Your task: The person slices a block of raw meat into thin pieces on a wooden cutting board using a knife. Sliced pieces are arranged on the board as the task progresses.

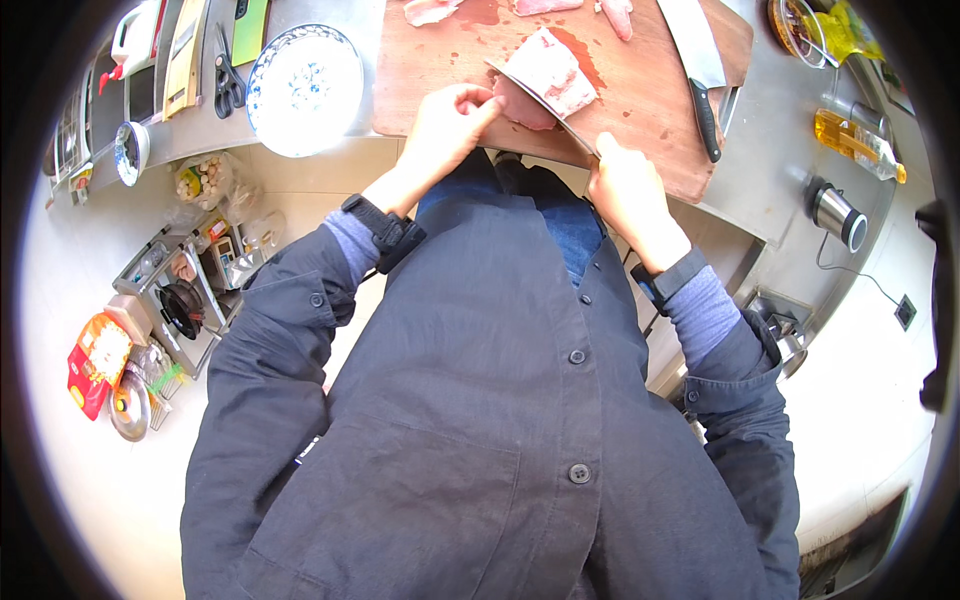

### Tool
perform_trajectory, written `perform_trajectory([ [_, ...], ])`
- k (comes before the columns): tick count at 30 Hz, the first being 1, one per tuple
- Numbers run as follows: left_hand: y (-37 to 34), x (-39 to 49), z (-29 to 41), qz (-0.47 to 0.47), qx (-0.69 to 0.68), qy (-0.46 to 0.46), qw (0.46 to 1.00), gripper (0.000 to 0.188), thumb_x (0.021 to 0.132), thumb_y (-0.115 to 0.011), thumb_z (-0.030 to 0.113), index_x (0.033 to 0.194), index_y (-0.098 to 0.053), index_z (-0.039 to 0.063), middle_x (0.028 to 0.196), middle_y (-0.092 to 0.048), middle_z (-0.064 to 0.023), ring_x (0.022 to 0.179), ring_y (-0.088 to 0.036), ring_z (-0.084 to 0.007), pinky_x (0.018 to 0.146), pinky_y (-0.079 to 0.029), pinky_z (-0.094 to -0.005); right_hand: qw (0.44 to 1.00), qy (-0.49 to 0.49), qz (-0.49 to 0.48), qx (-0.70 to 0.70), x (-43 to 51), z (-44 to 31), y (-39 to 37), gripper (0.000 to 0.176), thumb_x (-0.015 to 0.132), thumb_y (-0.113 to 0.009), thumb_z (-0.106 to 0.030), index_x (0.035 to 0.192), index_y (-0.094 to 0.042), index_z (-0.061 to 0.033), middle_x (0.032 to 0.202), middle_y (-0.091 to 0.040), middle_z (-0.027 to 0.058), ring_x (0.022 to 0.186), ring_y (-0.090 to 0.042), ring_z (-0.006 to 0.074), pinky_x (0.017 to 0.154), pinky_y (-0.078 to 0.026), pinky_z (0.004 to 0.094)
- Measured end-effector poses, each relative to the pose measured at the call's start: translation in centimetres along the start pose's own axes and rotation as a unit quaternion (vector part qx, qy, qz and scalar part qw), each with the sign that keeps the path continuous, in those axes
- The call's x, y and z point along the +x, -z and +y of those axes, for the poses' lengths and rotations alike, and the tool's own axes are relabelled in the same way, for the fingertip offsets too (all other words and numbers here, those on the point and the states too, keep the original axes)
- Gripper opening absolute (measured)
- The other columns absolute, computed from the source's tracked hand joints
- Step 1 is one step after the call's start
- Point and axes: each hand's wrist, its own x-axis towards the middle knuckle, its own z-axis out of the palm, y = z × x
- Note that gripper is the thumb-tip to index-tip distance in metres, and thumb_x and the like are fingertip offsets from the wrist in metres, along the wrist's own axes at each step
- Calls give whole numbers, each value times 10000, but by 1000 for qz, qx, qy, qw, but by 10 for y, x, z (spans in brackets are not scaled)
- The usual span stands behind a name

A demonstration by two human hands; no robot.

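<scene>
My right hand (626,191) grips the handle of a kitchen knife (536,97), whose blade stands edge-down against a block of raw meat (551,71). A thin slice of meat (523,106) lies on the near-left side of that blade. At the left edge of the slice, my left hand (454,120) has its thumb and fingertips bent close together; whether they pinch the meat cannot be made out. Both meat and knife are on a wooden cutting board (427,71). The right fingers hide most of the knife's handle.
Smaller meat pieces (546,6) lie along the board's far edge. A cleaver (694,67) with a black handle rests at its right. Left of the board are a blue-and-white plate (304,90) and black scissors (227,79). An oil bottle (855,142) and a steel cup (838,216) stand right.
</scene>
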Motion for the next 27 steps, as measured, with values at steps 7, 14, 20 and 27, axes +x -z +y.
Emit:
perform_trajectory([
  [7, -14, 5, 2, -5, -95, 38, 995, 248, 933, -757, 265, 936, -730, 19, 797, -648, 26, 711, -527, -53, 655, -446, -244, 1000, -10, -7, 10, -31, 24, -3, 88, 898, -627, -73, 946, -571, -27, 715, -669, 260, 687, -701, 433, 619, -574, 506],
  [14, 12, -5, 3, 3, -141, 60, 988, 215, 932, -765, 240, 988, -734, 35, 875, -678, 23, 776, -553, -54, 698, -441, -229, 997, -51, -45, 35, -62, 53, 13, 129, 922, -654, -124, 956, -579, -25, 757, -674, 269, 742, -691, 467, 668, -557, 544],
  [20, 81, -1, 15, 51, -46, -6, 998, 279, 950, -758, 276, 1100, -736, 41, 1002, -726, -12, 949, -640, -110, 917, -484, -287, 992, -88, -74, 51, -68, 61, 23, 164, 907, -697, -146, 929, -594, -20, 801, -681, 280, 784, -680, 490, 701, -545, 559],
  [27, 147, 22, 25, 31, 17, -5, 999, 350, 973, -701, 294, 1177, -729, 11, 1056, -734, -38, 992, -642, -117, 920, -479, -290, 989, -98, -81, 71, -66, 59, 27, 180, 917, -687, -152, 930, -573, -13, 813, -668, 295, 814, -662, 507, 715, -527, 570],
])
